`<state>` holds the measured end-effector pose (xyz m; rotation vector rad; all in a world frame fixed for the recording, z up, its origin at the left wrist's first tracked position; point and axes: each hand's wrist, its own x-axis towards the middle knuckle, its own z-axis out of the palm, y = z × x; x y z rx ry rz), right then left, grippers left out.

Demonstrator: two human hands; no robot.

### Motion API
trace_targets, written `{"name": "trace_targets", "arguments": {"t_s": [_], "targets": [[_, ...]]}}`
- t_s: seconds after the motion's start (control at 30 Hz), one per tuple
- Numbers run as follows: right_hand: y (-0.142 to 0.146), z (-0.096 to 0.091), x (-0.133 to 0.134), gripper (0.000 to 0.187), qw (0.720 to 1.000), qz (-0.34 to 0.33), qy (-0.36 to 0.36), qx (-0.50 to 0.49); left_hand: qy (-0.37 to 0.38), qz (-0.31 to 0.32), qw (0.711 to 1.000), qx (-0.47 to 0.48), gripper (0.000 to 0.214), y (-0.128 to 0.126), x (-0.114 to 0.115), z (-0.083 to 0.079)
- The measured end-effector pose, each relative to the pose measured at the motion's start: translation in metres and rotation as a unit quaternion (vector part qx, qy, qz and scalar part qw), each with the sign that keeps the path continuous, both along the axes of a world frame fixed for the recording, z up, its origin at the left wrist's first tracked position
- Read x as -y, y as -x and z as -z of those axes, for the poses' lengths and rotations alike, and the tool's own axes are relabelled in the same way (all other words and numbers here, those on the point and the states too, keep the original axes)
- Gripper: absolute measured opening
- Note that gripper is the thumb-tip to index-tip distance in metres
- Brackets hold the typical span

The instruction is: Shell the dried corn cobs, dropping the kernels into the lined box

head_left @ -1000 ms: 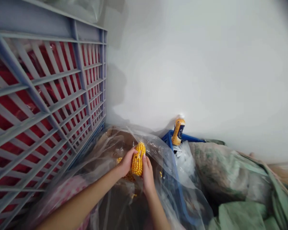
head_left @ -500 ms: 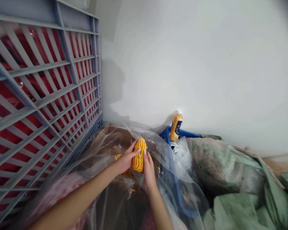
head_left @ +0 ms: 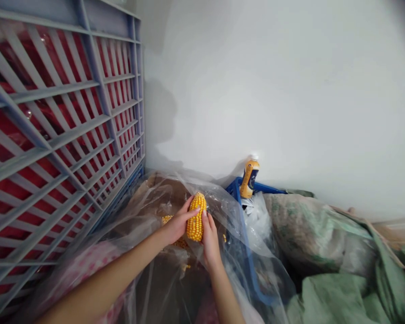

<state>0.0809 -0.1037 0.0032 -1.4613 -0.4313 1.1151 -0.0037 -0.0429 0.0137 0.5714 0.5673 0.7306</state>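
A yellow corn cob (head_left: 195, 218), thick with kernels, stands upright between my hands. My left hand (head_left: 178, 223) grips it from the left, fingers stretched across its face. My right hand (head_left: 209, 245) holds its lower right side, with the thumb pressed against the kernels. Loose yellow kernels (head_left: 167, 219) lie below the hands on the brown cardboard (head_left: 168, 191), under a clear plastic sheet (head_left: 145, 225). The cob's lower end is hidden by my right hand.
A grey slatted plastic crate (head_left: 64, 117) with red material behind it fills the left side. Bulging green woven sacks (head_left: 317, 234) fill the right. Behind the plastic, a blue crate rim (head_left: 256, 188) holds an orange-labelled bottle (head_left: 249, 179) against a white wall (head_left: 273, 90).
My left fingers have slid further across the cob's face. The cob remains in both hands, and the view has shifted slightly.
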Motion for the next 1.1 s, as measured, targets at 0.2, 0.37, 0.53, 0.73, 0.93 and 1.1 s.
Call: {"name": "trace_targets", "arguments": {"t_s": [0.2,0.37,0.53,0.73,0.93,1.1], "targets": [[-0.002,0.002,0.000,0.059,1.000,-0.015,-0.008,0.019,-0.028,-0.016,0.999,-0.037,0.073,-0.002,0.002,0.007],[-0.001,-0.005,0.001,0.062,1.000,0.002,-0.002,0.007,-0.006,-0.029,0.999,-0.031,0.065,-0.004,0.000,0.010],[-0.001,-0.005,0.001,0.060,1.000,0.009,-0.004,0.002,0.006,-0.032,0.999,-0.019,0.059,-0.005,-0.001,0.008],[-0.001,0.001,0.002,0.056,1.000,-0.014,-0.010,0.009,-0.060,-0.045,0.994,-0.078,0.067,-0.006,0.003,0.016],[-0.002,0.002,0.001,0.060,1.000,-0.001,-0.003,0.001,-0.062,-0.055,0.990,-0.118,0.063,-0.007,0.002,0.020],[-0.003,-0.005,0.001,0.060,1.000,0.008,0.007,0.004,-0.051,-0.046,0.991,-0.117,0.069,-0.008,0.001,0.024]]}}
